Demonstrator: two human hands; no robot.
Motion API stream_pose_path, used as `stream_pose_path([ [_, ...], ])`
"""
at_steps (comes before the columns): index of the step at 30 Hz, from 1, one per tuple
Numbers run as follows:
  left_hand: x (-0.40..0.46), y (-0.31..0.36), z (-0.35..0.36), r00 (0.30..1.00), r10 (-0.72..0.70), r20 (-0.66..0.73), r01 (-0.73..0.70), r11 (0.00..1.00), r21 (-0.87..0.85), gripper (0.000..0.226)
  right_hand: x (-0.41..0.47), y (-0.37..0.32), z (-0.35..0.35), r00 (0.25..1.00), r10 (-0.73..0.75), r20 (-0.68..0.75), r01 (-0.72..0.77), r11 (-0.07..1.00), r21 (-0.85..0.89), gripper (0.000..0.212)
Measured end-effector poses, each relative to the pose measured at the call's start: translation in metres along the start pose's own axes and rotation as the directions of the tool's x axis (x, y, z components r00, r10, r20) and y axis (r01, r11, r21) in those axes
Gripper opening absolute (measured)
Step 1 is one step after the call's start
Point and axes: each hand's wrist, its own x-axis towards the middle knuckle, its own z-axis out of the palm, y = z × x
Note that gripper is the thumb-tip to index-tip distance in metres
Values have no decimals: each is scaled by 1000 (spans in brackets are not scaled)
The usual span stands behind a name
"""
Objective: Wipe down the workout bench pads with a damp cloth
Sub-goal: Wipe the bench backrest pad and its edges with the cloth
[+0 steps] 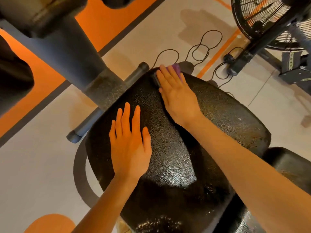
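A black textured bench pad (pixel 223 115) fills the middle of the view, wet and glossy near its lower part. My right hand (pixel 176 95) lies flat at the pad's far tip, pressing a purple cloth (pixel 176 68) that shows only past my fingertips and beside them. My left hand (pixel 131 142) rests flat on the pad's left side, fingers spread, holding nothing. A second black pad (pixel 291 163) adjoins at the lower right.
A thick grey machine post (pixel 72 52) rises at the upper left, its base bar (pixel 80 130) by the pad. A black floor fan (pixel 269 19) stands at the upper right, with a looping black cable (pixel 200 47) on the grey and orange floor.
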Motion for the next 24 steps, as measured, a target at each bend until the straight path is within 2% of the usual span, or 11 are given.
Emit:
stream_pose_path([
  [2, 0, 0, 0, 1000, 3, -2, -3, 1000, -18, 55, -50, 41, -17, 995, 84, -53, -86, 996, -30, 48],
  [3, 0, 0, 0, 1000, 1, -3, -1, 1000, -23, 55, -76, 55, -27, 983, 172, -69, -174, 985, -18, 49],
  [6, 1, 3, -1, 1000, -10, -7, 9, 1000, -21, 55, -87, 52, -27, 921, 363, -141, -365, 931, 15, 50],
  [8, 0, 2, -1, 1000, -6, -7, 6, 1000, -15, 55, -41, 24, -15, 946, 306, -108, -305, 952, 27, 50],
  [10, 1, 1, 0, 1000, 1, -17, -1, 1000, -10, 55, 2, 3, -7, 991, 134, -13, -133, 990, 43, 49],
  [13, 0, 0, 1, 1000, 3, -9, -3, 1000, -4, 55, -10, 25, -10, 998, -56, 14, 57, 998, -18, 49],
  [15, 1, 1, 1, 1000, 6, -12, -6, 1000, -9, 55, -74, 40, -24, 998, -52, -20, 52, 999, -13, 48],
  [18, 0, 1, 0, 1000, -12, -11, 11, 1000, -19, 55, -159, 37, -36, 999, 9, 50, -10, 1000, 17, 50],
  [21, 1, 2, 1, 1000, -8, -12, 8, 1000, -14, 54, -119, 40, -26, 998, 64, 19, -63, 998, -30, 50],
  [24, 1, 1, 3, 1000, -5, -14, 5, 1000, -5, 55, -69, 35, -17, 976, 197, -92, -200, 979, -27, 48],
])
